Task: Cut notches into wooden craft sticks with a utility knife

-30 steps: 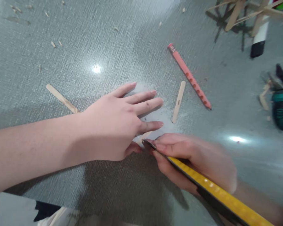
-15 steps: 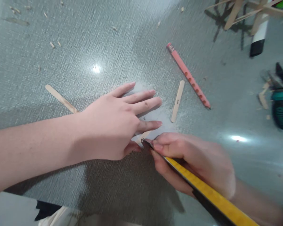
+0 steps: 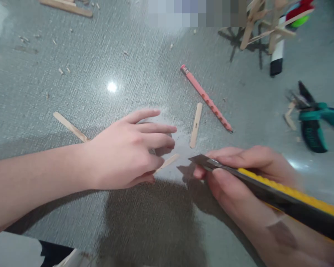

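My left hand [image 3: 130, 152] lies palm down over the table, fingers bent, with thumb and index finger closed at a wooden craft stick [image 3: 169, 162]. Only the stick's right end shows; the rest is under the hand. In my right hand [image 3: 236, 178] is a yellow and black utility knife [image 3: 278, 196], its blade bare and pointing left. The blade tip is apart from the stick, a little to its right. Near the left wrist another craft stick [image 3: 69, 126] lies partly covered. A short craft stick with a small slot [image 3: 196, 126] lies beyond the knife.
A pink pencil [image 3: 207, 99] lies past the short stick. Teal-handled pliers [image 3: 313, 118] are at the right, beside wood scraps. A craft-stick structure [image 3: 260, 27] and a white marker [image 3: 277, 55] are at the upper right. More sticks [image 3: 69, 7] lie at the upper left.
My right hand has drawn the knife back to the right, off the stick, and turned so the blade shows. My left fingers have curled in from spread. The view has shifted.
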{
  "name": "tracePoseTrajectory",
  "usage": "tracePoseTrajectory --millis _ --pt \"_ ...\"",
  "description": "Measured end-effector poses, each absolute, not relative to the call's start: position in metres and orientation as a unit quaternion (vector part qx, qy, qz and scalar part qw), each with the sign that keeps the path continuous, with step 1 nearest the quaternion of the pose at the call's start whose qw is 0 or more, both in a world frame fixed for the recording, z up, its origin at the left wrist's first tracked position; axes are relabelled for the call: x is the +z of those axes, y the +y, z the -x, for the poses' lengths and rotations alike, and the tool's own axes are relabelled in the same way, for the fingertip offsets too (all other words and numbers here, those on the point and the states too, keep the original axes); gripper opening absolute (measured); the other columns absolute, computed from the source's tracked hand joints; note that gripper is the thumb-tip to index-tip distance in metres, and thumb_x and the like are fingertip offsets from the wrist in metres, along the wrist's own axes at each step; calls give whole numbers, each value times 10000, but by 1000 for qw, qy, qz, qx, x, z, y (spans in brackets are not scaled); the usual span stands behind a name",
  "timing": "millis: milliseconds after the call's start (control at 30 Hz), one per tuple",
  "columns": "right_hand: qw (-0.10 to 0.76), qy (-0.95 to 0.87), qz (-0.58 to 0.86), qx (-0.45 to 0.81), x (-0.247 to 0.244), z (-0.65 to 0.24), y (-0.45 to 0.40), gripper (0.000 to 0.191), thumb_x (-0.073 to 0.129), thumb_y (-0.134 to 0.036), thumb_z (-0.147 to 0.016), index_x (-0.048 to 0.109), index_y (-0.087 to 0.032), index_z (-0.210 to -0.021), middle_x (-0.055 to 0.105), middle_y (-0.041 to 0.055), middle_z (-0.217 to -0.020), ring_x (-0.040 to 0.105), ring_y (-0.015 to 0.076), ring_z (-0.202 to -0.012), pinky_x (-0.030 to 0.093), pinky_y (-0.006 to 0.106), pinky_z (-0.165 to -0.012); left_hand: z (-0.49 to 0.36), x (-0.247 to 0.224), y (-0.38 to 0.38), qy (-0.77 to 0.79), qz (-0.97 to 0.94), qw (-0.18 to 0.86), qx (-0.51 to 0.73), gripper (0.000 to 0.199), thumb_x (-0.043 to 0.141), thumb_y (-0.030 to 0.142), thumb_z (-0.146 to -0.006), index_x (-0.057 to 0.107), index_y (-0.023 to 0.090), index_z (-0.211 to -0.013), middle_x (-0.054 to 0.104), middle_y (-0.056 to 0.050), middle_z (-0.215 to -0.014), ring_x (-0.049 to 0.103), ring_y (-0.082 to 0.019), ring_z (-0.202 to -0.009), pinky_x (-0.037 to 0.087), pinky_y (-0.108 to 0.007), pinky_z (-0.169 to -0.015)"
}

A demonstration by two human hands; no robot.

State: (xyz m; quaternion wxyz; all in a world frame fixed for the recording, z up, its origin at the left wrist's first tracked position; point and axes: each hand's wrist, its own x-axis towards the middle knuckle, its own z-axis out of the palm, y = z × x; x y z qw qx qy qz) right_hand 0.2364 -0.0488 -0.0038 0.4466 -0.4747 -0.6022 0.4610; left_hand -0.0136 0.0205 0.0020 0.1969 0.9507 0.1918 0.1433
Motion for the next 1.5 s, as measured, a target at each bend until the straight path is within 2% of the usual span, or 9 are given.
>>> tracePoseTrajectory --millis 233,367,533,667,833,967,1167,1333,1500 --pt "489 -547 473 487 -6 -236 -45 171 644 -101 -870 615 -248 -953 710 5 -867 680 169 -633 576 350 -584 14 -2 25 162 -953 195 167 206 544 193 -939 719 281 -1003 678 -8 -1228 567 -199 -1254 365 -444 -1151" --pt "489 -534 474 501 -6 -236 -46 183 646 -73 -864 614 -237 -938 698 11 -862 678 161 -622 573 333 -563 13 7 19 233 -949 104 185 222 485 179 -970 702 225 -967 715 -29 -1046 646 -171 -895 501 -360 -845" --pt "488 -526 477 507 -8 -235 -46 164 653 -93 -871 596 -236 -931 693 2 -870 682 153 -648 574 316 -586 7 16 -11 292 -939 49 176 175 564 174 -915 716 159 -831 650 -9 -669 557 -143 -551 463 -317 -516" --pt "491 -527 474 506 -6 -234 -46 155 647 -104 -877 592 -238 -933 693 1 -859 684 148 -675 574 306 -618 -1 9 -23 224 -954 64 189 216 552 177 -939 730 126 -828 745 -103 -1014 706 -222 -912 585 -357 -793" --pt "471 -534 506 487 -2 -232 -44 103 654 -164 -887 626 -232 -960 691 23 -890 696 154 -686 594 317 -643 2 -1 -11 195 -957 117 180 250 507 218 -984 701 120 -1107 713 -76 -1205 650 -210 -1167 490 -352 -1077" --pt "466 -562 513 450 -4 -232 -42 101 655 -213 -894 645 -234 -992 702 34 -880 688 159 -665 584 311 -599 9 -1 1 209 -946 194 155 340 542 394 -980 633 166 -1215 651 -65 -1316 539 -227 -1331 397 -408 -1154" --pt "438 -650 478 396 13 -244 -40 193 636 -128 -849 642 -266 -983 713 28 -876 694 175 -723 568 309 -578 5 -3 6 233 -954 171 85 711 503 673 -909 451 216 -1451 438 -95 -1540 309 -330 -1485 160 -566 -1236" --pt "340 -822 357 285 20 -243 -33 286 606 -73 -771 608 -241 -1001 760 18 -854 743 177 -757 622 312 -684 1 -4 9 250 -953 155 66 714 628 678 -822 508 299 -1415 369 -68 -1586 219 -324 -1520 86 -599 -1236" --pt "292 -837 342 311 8 -227 -30 247 603 -74 -814 574 -244 -990 770 5 -803 755 145 -736 622 218 -689 5 1 11 253 -950 178 40 711 664 667 -787 514 356 -1409 332 -59 -1606 211 -331 -1520 112 -615 -1223"
